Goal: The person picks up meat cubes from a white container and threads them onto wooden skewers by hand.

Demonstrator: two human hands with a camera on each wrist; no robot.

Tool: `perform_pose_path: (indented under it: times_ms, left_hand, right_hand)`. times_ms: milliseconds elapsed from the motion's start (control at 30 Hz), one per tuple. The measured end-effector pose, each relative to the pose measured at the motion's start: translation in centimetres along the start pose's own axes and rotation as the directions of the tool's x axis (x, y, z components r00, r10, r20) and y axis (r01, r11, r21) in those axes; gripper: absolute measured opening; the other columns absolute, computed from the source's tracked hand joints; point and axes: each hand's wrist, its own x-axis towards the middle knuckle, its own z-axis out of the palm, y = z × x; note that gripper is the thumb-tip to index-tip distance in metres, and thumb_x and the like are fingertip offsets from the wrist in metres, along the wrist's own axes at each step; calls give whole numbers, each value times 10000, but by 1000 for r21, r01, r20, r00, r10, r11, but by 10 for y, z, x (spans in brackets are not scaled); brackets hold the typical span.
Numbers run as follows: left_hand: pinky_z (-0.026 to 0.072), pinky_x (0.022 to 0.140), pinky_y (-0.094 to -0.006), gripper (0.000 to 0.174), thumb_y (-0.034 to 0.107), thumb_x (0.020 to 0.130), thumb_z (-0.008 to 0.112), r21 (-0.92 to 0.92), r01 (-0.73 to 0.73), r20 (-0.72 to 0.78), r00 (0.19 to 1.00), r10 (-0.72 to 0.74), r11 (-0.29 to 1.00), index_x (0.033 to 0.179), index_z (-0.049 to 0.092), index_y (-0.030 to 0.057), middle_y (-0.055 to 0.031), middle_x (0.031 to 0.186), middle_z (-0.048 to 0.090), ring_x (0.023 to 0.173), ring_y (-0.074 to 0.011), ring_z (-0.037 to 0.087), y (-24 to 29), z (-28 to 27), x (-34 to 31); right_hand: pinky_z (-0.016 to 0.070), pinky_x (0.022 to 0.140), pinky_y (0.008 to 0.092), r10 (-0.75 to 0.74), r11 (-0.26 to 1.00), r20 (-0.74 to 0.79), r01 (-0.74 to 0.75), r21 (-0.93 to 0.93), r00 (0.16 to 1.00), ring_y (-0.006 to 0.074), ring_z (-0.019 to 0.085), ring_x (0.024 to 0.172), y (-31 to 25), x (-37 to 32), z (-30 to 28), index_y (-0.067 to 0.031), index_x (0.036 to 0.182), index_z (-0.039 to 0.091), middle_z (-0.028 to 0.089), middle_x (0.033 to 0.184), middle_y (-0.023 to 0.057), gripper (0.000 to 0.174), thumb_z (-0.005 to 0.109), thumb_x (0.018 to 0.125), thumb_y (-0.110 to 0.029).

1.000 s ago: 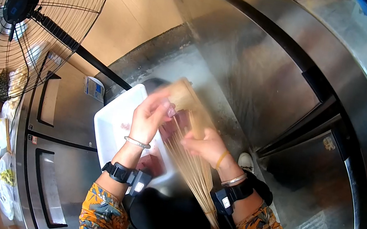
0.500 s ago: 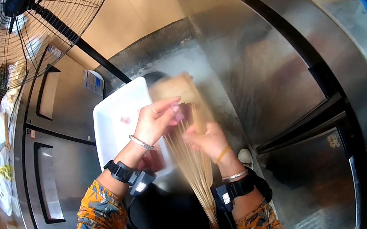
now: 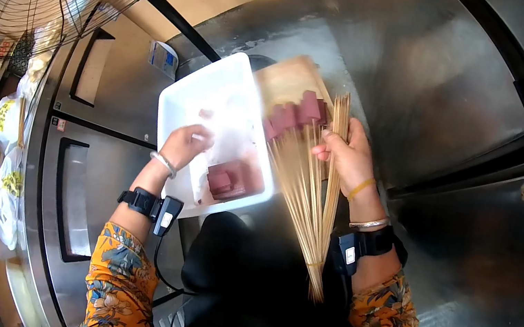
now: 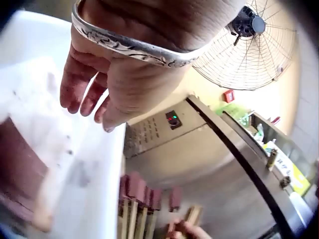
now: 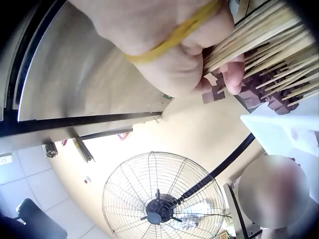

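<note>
My left hand [image 3: 187,145] hangs over the white tub [image 3: 184,90], its fingers loosely bent with nothing between them. Dark-red blocks [image 3: 230,182] lie in the tub's near right corner. My right hand [image 3: 352,157] grips an upright bundle of bare bamboo skewers [image 3: 341,113]. Close to its thumb, a skewered dark-red chunk [image 4: 175,199] shows in the left wrist view; whether the fingers pinch that stick, I cannot tell. Left of this hand, several skewers tipped with dark-red chunks [image 3: 311,108] fan out, their bare ends converging toward the lap.
A tan board [image 3: 291,76] lies under the chunk ends, right beside the tub. A wire fan [image 5: 163,196] on a black pole stands beyond the tub. Steel cabinet doors flank both sides, with black handles [image 3: 63,198] on the left. White bags [image 3: 8,189] sit on shelves far left.
The left hand has left the skewer tips, where it held a small pinkish piece, and moved left over the tub. The right hand now stands farther right, apart from the left. The head view has shifted.
</note>
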Motion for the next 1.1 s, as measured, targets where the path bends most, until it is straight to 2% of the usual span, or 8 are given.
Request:
perform_pose_path:
  times_ms: [33,100,267,533,667,867,967,1100]
  left_hand:
    - [485,715,-272,183,149,791,664,91,60,31,998,-63,994,929,653,30,-96,963,637,752,-143,608,-6,0,-11]
    - [484,717,-278,189,152,775,688,7,84,119,989,-84,996,915,651,31,-95,918,640,751,-153,605,-30,8,-24]
    - [496,715,-298,320,185,705,762,17,-51,81,995,50,999,957,629,41,-99,931,590,789,-188,594,-34,37,-47]
    - [482,730,-348,391,157,632,781,454,-201,-60,965,254,868,979,612,93,-97,937,572,838,-281,563,11,49,-65]
    - [473,766,-367,328,169,695,727,433,-245,-1,962,272,867,994,609,105,-93,909,581,851,-297,562,18,51,-63]
    - [485,723,-366,308,170,723,691,448,-256,69,965,252,857,1005,593,95,-93,832,618,795,-290,598,20,46,-58]
    - [499,661,-358,277,154,731,666,538,-271,26,952,305,799,989,597,83,-98,796,632,727,-281,619,24,48,-61]
    - [506,635,-378,255,134,772,577,588,-245,-18,949,316,771,1021,584,77,-118,789,636,702,-302,620,22,53,-63]
  right_hand:
    - [487,554,226,-3,1000,2,3,28,1000,127,600,629,1,0,0,-12,1049,452,555,867,78,209,536,862,-57]
    - [501,574,226,8,997,29,-11,80,1000,130,611,653,-2,-1,2,1,1045,470,546,888,75,198,534,869,-64]
    - [490,598,221,44,987,52,-51,155,998,113,600,683,-2,-1,5,-15,977,539,557,802,25,140,561,865,-95]
    - [444,615,228,-86,994,21,87,-61,996,62,545,686,3,-1,1,-18,918,611,609,779,9,172,621,823,-161]
    - [448,604,246,-181,947,2,175,-269,983,64,536,662,6,2,0,-4,891,618,619,738,22,191,629,815,-178]
    - [470,638,259,-229,920,-5,214,-328,973,95,577,684,6,3,-2,3,908,619,645,764,51,223,667,775,-169]
    - [444,680,211,-133,952,35,137,-273,991,42,520,740,-4,-3,2,-17,972,596,589,838,-30,185,651,811,-89]
    - [437,662,206,-111,991,61,115,-75,992,38,511,724,-4,-6,5,-28,997,580,577,837,-28,192,633,820,-82]
